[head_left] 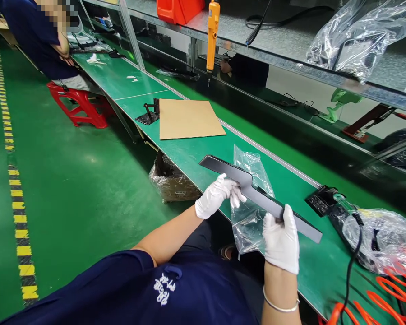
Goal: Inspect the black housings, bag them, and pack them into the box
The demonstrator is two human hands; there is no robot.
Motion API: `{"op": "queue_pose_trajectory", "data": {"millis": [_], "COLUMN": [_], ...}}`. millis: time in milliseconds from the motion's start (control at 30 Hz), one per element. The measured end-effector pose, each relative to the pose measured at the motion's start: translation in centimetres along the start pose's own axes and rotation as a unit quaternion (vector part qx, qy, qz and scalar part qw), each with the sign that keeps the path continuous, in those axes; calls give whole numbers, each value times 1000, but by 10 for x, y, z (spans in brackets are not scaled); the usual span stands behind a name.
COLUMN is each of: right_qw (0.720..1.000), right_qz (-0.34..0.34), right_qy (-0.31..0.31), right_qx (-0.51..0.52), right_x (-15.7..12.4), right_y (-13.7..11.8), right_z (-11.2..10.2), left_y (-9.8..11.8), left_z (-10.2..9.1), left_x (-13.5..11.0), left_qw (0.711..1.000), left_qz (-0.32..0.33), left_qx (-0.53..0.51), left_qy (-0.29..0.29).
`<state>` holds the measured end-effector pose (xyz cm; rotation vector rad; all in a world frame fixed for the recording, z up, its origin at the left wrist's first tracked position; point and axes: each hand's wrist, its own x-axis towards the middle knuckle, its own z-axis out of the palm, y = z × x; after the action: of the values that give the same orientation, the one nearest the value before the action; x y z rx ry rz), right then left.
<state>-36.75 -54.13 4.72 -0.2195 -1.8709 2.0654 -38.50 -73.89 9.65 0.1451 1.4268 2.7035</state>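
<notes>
A long, thin dark-grey panel with a step near its middle is held slantwise above the green bench. My right hand, in a white glove, grips its near edge right of the step, thumb pointing up. My left hand, also gloved, has its fingers bent at the panel's near edge, left of the step; some fingertips are hidden. Beneath the panel lies a clear plastic bag, hanging partly over the bench's front edge.
Farther along the green bench lie a cardboard sheet and a black stand. An orange electric screwdriver hangs overhead. On the right are a plastic-wrapped part and a coiled orange hose. Another person sits on a red stool.
</notes>
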Motion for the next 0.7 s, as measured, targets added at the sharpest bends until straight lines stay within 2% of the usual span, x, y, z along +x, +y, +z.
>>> {"op": "queue_pose_trajectory", "data": {"millis": [100,167,300,433,500,633,700], "right_qw": [1000,1000,995,982,973,973,975], "right_qz": [-2,-4,73,140,167,167,164], "right_qy": [2,1,16,69,85,77,73], "right_qx": [-2,-1,60,108,135,137,131], "right_x": [-2,-6,-16,-26,-28,-30,-33], "right_y": [-2,-5,-15,-29,-33,-29,-27], "right_z": [-3,-2,6,22,28,30,31], "left_y": [4,6,6,3,2,1,1], "left_z": [2,6,15,18,19,22,22], "left_x": [-2,-6,-11,-11,-9,-7,-7], "left_qw": [1000,996,968,942,940,959,954], "left_qz": [20,31,49,107,110,62,70], "left_qx": [14,73,203,211,206,179,182], "left_qy": [6,29,138,238,248,209,229]}}
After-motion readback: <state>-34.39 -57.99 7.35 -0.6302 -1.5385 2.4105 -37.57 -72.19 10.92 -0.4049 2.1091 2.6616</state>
